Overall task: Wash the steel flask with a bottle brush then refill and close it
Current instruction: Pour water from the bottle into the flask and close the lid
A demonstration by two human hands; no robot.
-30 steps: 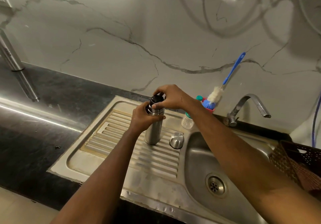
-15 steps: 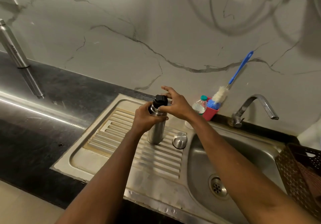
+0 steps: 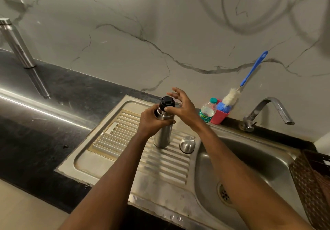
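The steel flask (image 3: 163, 137) stands upright on the ribbed drainboard (image 3: 123, 140) of the sink. A black stopper (image 3: 167, 102) sits in its mouth. My left hand (image 3: 151, 121) is wrapped around the flask's upper body. My right hand (image 3: 184, 107) hovers at the stopper's right side; its thumb touches the stopper and its fingers are spread apart. The flask's steel cup lid (image 3: 187, 144) lies upside down on the drainboard just right of the flask. The bottle brush (image 3: 232, 96), with a blue handle and white bristles, stands in a pink cup (image 3: 218, 119) against the wall.
A small plastic water bottle (image 3: 207, 112) stands beside the pink cup. The tap (image 3: 264, 110) curves over the sink basin (image 3: 250, 158) at the right. A brown woven basket (image 3: 310, 181) sits at the far right. Another steel bottle (image 3: 17, 46) stands on the dark counter at the far left.
My right hand has let go of the black stopper: it covered and gripped the top before, and now its fingers are splayed with only the thumb touching. My left hand keeps its hold.
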